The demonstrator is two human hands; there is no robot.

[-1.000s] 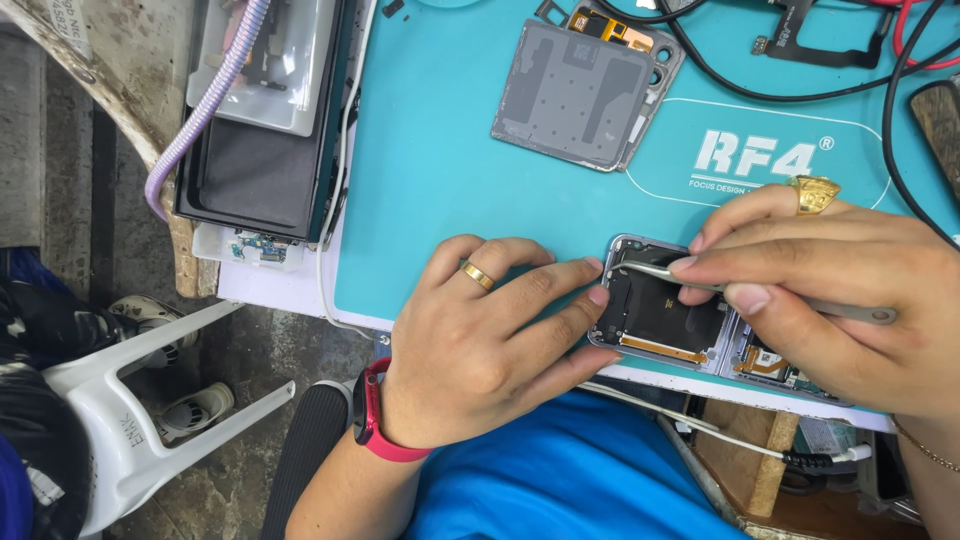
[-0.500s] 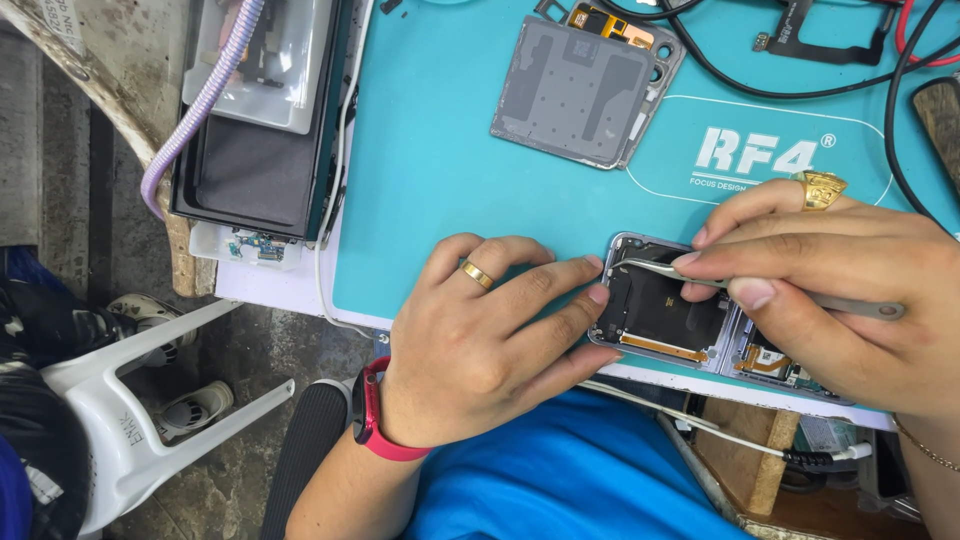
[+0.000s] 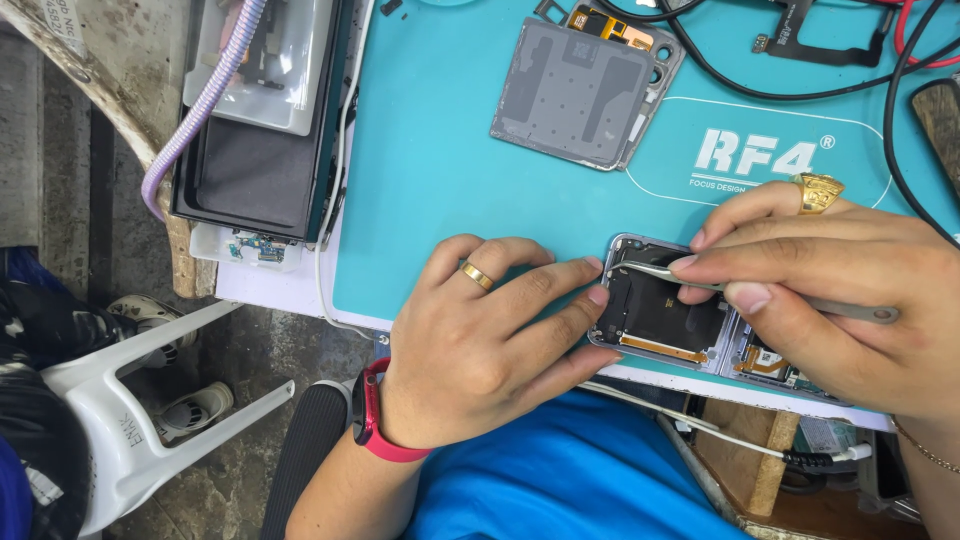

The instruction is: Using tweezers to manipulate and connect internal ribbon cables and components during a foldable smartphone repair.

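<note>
Metal tweezers (image 3: 760, 292) pinched in right hand (image 3: 840, 300) — long axis left-right, tip on opened phone (image 3: 660, 315); left hand (image 3: 480, 340) braced flat, gripping nothing, at phone's left edge.

A small phone repair workshop: a teal repair mat (image 3: 450, 150) covers the worktop, with a detached phone back panel (image 3: 580, 90), loose flex parts and black and red cables (image 3: 900, 100) lying on it, beside a white plastic chair (image 3: 130, 420) on rough concrete floor.
</note>
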